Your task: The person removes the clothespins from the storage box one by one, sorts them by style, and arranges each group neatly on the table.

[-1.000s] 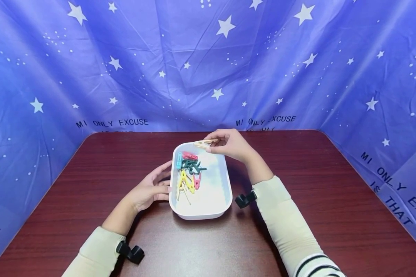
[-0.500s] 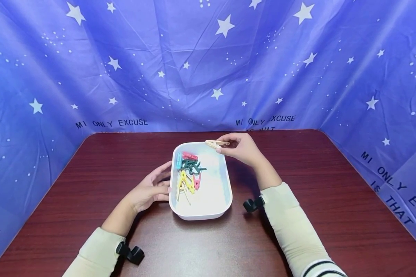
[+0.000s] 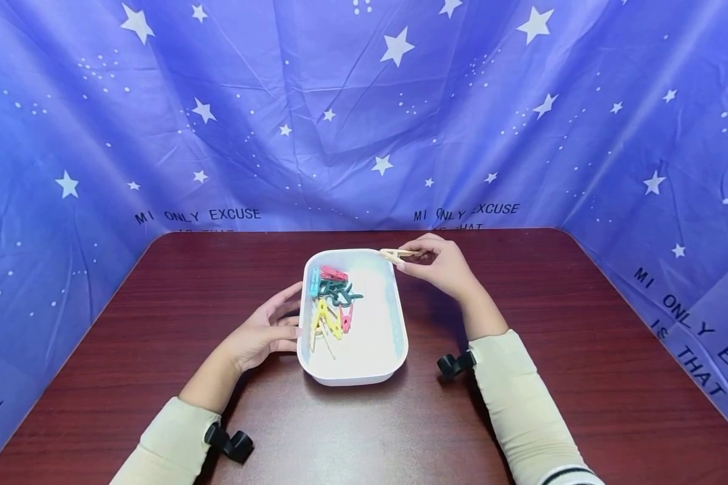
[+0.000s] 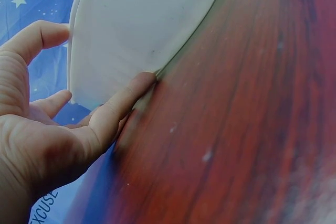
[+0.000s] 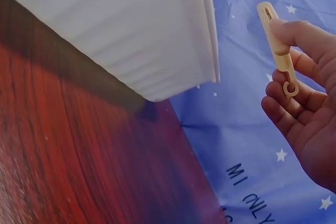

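Observation:
Between thumb and fingers my right hand [image 3: 445, 266] pinches a beige clothespin [image 3: 397, 256] by the far right corner of the white tray [image 3: 394, 370]. The right wrist view shows the clothespin [image 5: 275, 35] edge-on, with a small hook at its lower end. My left hand [image 3: 261, 337] rests its fingertips against the tray's left side, fingers spread and fairly straight; the left wrist view shows them touching the outer wall [image 4: 131, 24]. Along the tray's left half lie a blue clip [image 3: 314, 281], a red clip [image 3: 334, 273], dark green clips [image 3: 340, 294], yellow clips [image 3: 323, 315] and a pink clip [image 3: 346, 318].
A beige clip [image 3: 324, 340] lies at the near left inside the tray. The tray stands on a dark red wooden table [image 3: 522, 283]. A blue curtain [image 3: 340, 155] with white stars hangs behind the table and at its sides. Black mounts sit on both wrists.
My right hand has moved right and slightly nearer with the beige clothespin, from over the tray's far edge to its far right corner. The left hand and tray stay in place.

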### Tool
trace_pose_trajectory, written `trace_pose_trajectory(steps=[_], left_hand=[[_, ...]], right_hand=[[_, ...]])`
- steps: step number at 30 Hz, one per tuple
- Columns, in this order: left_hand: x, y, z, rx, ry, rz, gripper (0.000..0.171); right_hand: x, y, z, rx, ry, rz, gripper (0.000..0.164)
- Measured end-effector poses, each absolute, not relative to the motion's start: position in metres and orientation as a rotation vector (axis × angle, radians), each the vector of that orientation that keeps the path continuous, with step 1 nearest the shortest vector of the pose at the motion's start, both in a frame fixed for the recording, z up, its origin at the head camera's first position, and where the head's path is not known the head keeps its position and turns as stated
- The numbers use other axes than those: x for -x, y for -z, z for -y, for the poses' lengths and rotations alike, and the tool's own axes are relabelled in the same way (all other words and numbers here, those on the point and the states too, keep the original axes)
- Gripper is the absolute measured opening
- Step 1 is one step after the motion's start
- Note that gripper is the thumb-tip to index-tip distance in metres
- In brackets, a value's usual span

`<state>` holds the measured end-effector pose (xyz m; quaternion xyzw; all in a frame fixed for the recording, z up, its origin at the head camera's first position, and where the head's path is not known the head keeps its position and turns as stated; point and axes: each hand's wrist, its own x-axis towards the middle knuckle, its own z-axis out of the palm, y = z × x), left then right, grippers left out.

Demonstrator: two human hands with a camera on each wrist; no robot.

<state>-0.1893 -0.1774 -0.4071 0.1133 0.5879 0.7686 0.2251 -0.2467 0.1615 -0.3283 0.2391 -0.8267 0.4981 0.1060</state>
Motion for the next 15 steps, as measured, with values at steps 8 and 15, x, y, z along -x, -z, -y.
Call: trace_pose_trajectory(steps=[8,15], left_hand=[[0.19,0.407,0.177,-0.306,-2.119,-1.623,0.093],[0.19,0.408,0.179,-0.322,-2.115,-1.626,0.094]], right_hand=[[0.267,0.353,-0.184,-0.626,-1.502,2.45,0.03],[0.284,0.376,-0.2,-0.53,-1.443,2.526,0.036]])
